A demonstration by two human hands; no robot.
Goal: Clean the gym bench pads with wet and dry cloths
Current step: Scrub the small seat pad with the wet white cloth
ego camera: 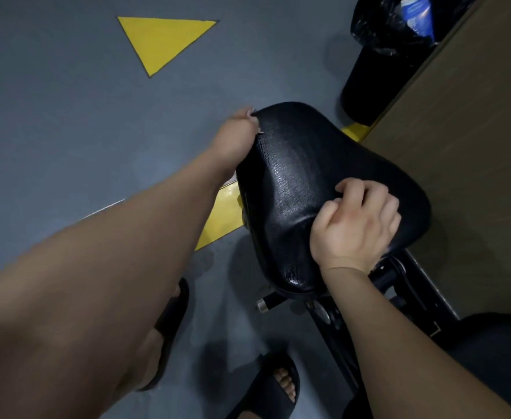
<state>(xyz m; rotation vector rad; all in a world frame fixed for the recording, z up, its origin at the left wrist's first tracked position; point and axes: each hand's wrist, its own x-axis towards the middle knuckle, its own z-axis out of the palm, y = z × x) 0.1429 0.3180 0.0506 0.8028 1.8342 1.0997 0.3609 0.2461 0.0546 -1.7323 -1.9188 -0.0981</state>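
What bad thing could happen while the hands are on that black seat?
No cloth shows in either hand, so the pad may just get rubbed, not cleaned. The left hand grips the far edge by the fingertips and might slip off the shiny cover. The feet wear open sandals near the metal frame, so toes could get bumped.

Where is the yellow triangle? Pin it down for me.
In the head view, the yellow triangle is painted on the grey floor at upper left, beyond the left hand and left of the black seat pad.
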